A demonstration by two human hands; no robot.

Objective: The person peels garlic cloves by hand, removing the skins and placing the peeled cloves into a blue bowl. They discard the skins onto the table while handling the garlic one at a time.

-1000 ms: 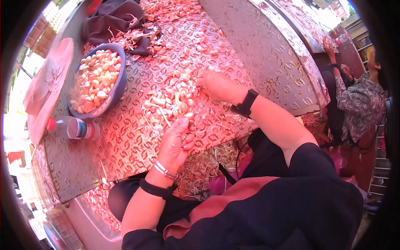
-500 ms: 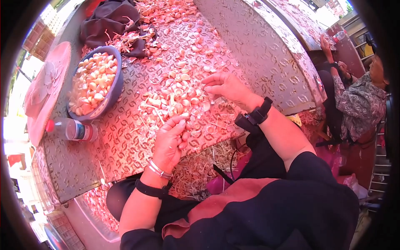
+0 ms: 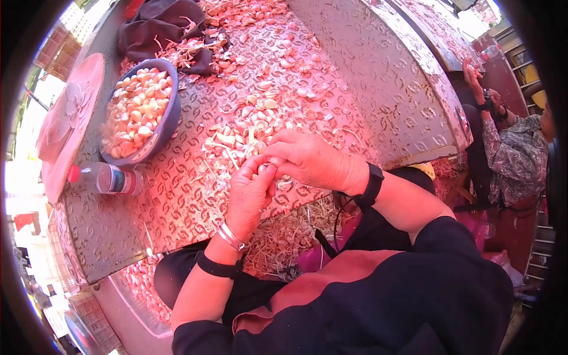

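Note:
My left hand (image 3: 249,194) is closed, its thumb and fingers pinching a small pale garlic clove (image 3: 262,169). Against it, my right hand (image 3: 315,161) pinches at the same clove, fingertips touching those of the left. Most of the clove is hidden by the fingers. Just beyond my hands lies a loose heap of garlic cloves (image 3: 253,121) with bits of skin and stalk on the patterned metal table (image 3: 189,201). To the left stands a blue bowl (image 3: 171,112) full of peeled cloves.
A bottle with a red cap (image 3: 112,179) lies near the bowl, beside a pink brimmed hat (image 3: 74,118). Dark cloth (image 3: 157,29) and more garlic are at the back. Below the table edge are a tub of cloves (image 3: 145,290) and dry stalks (image 3: 284,242). Another person (image 3: 512,154) sits at right.
My right hand has moved left and down from above the heap to meet my left hand at the fingertips. The view has shifted slightly.

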